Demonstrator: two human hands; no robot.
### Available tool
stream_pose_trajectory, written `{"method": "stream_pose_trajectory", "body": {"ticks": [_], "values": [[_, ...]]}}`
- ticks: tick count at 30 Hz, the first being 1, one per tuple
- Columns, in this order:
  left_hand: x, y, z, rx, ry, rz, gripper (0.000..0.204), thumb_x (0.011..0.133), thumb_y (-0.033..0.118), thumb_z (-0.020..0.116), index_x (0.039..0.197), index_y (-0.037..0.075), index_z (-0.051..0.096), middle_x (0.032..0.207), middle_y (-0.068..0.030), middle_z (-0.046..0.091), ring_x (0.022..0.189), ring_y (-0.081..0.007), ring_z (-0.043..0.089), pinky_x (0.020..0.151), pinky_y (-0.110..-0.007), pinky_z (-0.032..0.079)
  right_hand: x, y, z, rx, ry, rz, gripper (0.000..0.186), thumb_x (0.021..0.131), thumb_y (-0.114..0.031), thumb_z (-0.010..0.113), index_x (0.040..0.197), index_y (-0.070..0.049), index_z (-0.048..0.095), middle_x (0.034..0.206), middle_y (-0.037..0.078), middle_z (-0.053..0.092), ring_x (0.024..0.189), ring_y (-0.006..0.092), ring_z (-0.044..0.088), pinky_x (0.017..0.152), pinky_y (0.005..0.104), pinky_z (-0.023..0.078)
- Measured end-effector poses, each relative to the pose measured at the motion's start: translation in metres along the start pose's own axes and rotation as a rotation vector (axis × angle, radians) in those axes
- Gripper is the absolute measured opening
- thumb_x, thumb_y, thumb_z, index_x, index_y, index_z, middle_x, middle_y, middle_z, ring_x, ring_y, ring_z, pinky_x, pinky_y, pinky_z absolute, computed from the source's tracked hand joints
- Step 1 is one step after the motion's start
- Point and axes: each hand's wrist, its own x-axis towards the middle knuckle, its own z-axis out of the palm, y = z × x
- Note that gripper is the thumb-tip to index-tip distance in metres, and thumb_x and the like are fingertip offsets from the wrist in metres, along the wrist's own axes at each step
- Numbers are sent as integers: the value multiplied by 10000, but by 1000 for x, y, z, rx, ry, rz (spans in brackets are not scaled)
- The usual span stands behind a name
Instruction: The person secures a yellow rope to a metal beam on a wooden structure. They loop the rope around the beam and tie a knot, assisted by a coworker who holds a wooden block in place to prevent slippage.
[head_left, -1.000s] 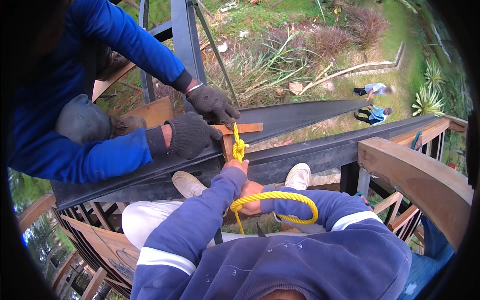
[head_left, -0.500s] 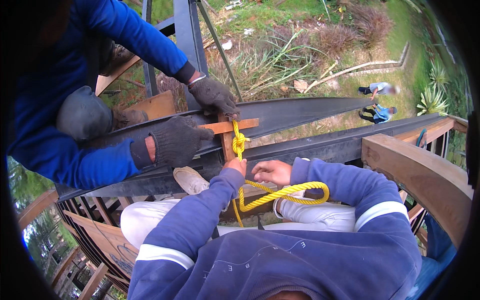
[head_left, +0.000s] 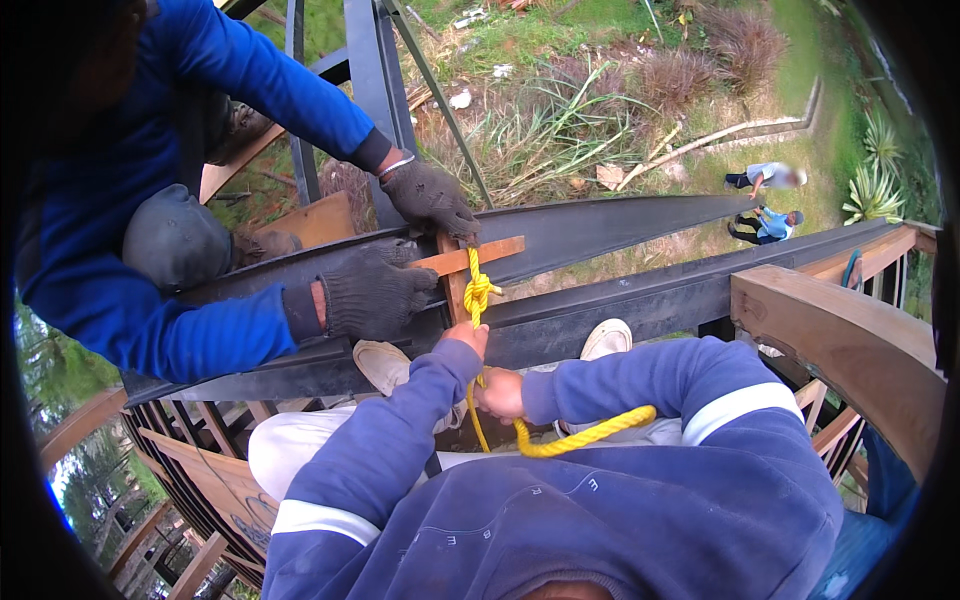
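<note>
My left hand (head_left: 468,338) is shut on the yellow rope below a knot (head_left: 478,291). Just below it, my right hand (head_left: 499,394) grips the same rope, whose slack (head_left: 590,430) curves out to the right over my lap. The rope runs up to a small wooden cross piece (head_left: 505,245) beside a long black metal beam (head_left: 620,223). A co-worker in blue sleeves has both dark-gloved hands at that piece: one (head_left: 430,200) above the rope's top, the other (head_left: 375,290) on its left.
I sit above a second dark beam (head_left: 660,290), my shoes (head_left: 608,338) below it. A curved timber (head_left: 830,330) is at my right, wooden framing (head_left: 190,460) at lower left. Two people (head_left: 770,222) stand on the grassy ground below, at the beam's far end.
My right hand left the rope, moved up with fingers loose, then came back down and closed on it below my left hand. The rope's loop has sagged lower.
</note>
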Motion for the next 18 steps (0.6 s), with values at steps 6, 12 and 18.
{"method": "stream_pose_trajectory", "body": {"ticks": [6, 12, 18], "values": [[2, 9, -18, -244, -180, -109, 425, 898, 387, 480, 800, -8, 606, 657, -155, 610, 652, -289, 604, 646, -381, 464, -3, -1, -12, -554, 158, -370, 320, 812, -252, 505, 935, 41, 543, 804, 231, 607, 728, 358, 620, 660, 433, 484], [0, 14, -17, -552, 67, 154, 340, 903, 334, 507, 778, 25, 571, 639, -55, 552, 555, -136, 532, 543, -299, 425, -13, -9, -26, -694, 131, -393, 276, 776, -193, 513, 915, 38, 573, 789, 243, 614, 801, 372, 613, 720, 443, 475], [-32, 28, -35, -863, 31, 218, 322, 910, 331, 495, 824, 29, 562, 686, -59, 555, 593, -140, 534, 568, -296, 425, -7, 9, -33, -880, 105, -695, 315, 781, -211, 455, 944, 7, 612, 927, 205, 632, 959, 336, 590, 864, 411, 440]]}}
